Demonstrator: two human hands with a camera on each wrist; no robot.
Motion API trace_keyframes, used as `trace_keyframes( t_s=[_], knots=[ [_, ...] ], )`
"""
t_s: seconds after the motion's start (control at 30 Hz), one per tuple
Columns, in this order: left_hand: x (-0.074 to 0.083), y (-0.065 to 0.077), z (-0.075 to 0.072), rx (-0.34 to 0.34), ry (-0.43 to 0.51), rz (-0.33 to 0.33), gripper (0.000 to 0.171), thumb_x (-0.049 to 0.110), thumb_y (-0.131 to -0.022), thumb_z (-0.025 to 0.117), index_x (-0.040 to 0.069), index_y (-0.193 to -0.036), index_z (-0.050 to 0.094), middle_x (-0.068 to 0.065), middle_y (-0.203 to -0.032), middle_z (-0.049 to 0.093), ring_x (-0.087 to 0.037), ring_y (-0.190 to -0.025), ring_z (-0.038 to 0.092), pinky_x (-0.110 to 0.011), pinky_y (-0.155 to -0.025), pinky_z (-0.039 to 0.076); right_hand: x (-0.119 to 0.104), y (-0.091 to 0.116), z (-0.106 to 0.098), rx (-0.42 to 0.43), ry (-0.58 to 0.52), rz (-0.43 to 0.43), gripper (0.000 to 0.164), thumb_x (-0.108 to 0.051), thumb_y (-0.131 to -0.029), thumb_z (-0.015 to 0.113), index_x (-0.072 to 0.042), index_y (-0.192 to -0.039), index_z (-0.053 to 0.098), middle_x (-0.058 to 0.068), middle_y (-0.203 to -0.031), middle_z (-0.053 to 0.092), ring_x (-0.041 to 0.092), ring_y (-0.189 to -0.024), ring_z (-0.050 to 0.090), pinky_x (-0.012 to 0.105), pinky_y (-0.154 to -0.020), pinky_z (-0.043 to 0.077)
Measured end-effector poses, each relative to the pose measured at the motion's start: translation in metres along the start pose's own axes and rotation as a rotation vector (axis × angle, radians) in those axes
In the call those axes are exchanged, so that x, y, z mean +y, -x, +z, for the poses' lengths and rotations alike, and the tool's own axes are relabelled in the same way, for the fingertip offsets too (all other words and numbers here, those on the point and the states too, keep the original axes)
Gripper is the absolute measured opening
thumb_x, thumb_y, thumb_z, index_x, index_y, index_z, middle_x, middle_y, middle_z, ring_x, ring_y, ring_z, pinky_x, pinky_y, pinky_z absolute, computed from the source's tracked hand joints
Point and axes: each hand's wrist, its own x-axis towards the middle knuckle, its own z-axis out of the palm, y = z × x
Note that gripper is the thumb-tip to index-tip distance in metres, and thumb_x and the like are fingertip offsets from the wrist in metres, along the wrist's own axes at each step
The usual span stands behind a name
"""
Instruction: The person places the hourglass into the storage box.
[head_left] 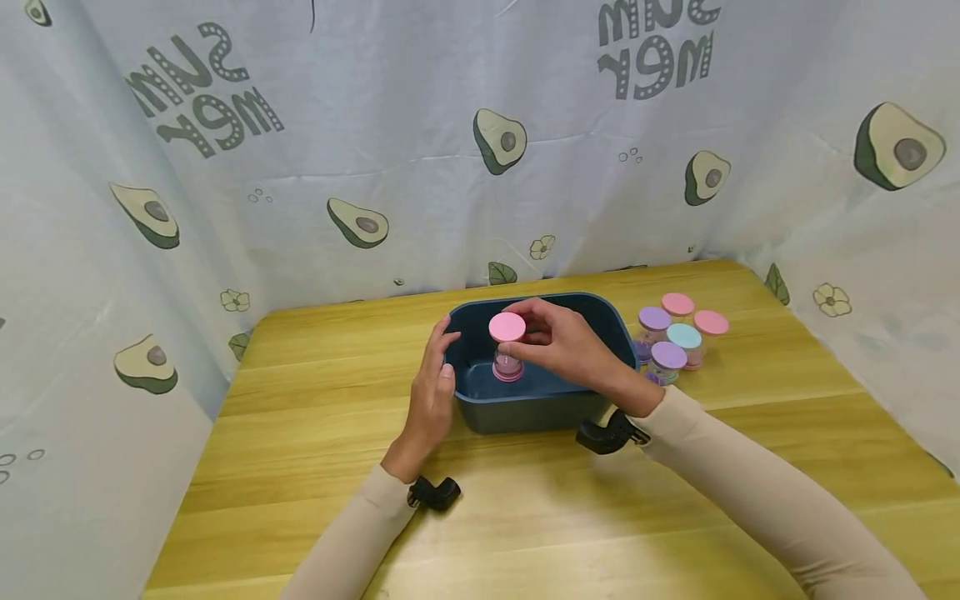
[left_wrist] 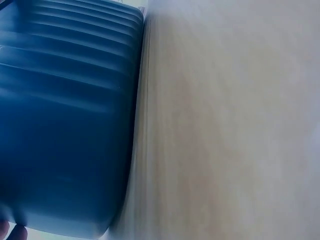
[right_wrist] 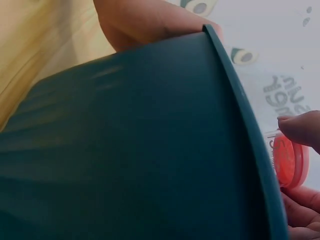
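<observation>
My right hand [head_left: 558, 337] pinches a small clear jar with a pink lid [head_left: 507, 327] between thumb and fingers, over the inside of a dark blue bin [head_left: 525, 408]. The jar is upright, its pink-rimmed lower end within the bin's opening. In the right wrist view, the jar's red-pink lid [right_wrist: 300, 165] shows beyond the bin's rim, with the thumb above and fingers below. My left hand [head_left: 431, 396] is at the bin's left end, fingers extended along the wall. Only its fingertips [left_wrist: 17, 232] show in the left wrist view, beside the bin's side [left_wrist: 65, 140].
Several similar jars stand grouped right of the bin, with purple lids [head_left: 668, 355], a light blue lid [head_left: 684, 336] and pink lids [head_left: 711, 322]. All rest on a wood-grain table [head_left: 315, 417]. A white curtain [head_left: 420, 167] printed with avocados hangs behind it.
</observation>
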Motion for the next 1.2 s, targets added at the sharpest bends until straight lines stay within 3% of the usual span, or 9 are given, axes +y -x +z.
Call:
trace_keyframes(
  t_s=[0.3, 0.7, 1.2],
  knots=[
    [0.002, -0.001, 0.001, 0.002, -0.006, -0.009, 0.054, 0.038, -0.102, 0.021, 0.008, -0.143, 0.037, -0.005, -0.159, 0.022, -0.022, -0.144, 0.023, -0.053, -0.111, 0.028, 0.002, -0.006, 0.008, -0.048, -0.019, -0.006, 0.053, -0.011, -0.081, 0.077, 0.001, -0.129, 0.056, 0.014, -0.115, 0.064, 0.024, -0.101, 0.067, 0.030, -0.084, 0.054],
    [0.001, 0.000, 0.000, 0.012, -0.021, -0.013, 0.056, 0.042, -0.101, 0.020, 0.007, -0.142, 0.038, -0.004, -0.159, 0.022, -0.022, -0.144, 0.023, -0.052, -0.110, 0.029, 0.011, -0.015, 0.013, -0.102, -0.032, -0.009, 0.048, -0.011, -0.081, 0.077, 0.000, -0.123, 0.058, 0.012, -0.113, 0.064, 0.022, -0.101, 0.066, 0.034, -0.087, 0.053],
    [-0.001, 0.000, 0.002, 0.023, -0.010, 0.001, 0.057, 0.045, -0.101, 0.019, 0.009, -0.140, 0.041, -0.004, -0.158, 0.023, -0.022, -0.144, 0.023, -0.052, -0.111, 0.029, 0.018, -0.016, 0.016, -0.195, 0.042, -0.001, 0.042, -0.010, -0.082, 0.075, -0.003, -0.120, 0.059, 0.008, -0.111, 0.064, 0.019, -0.100, 0.064, 0.034, -0.085, 0.054]
  ],
)
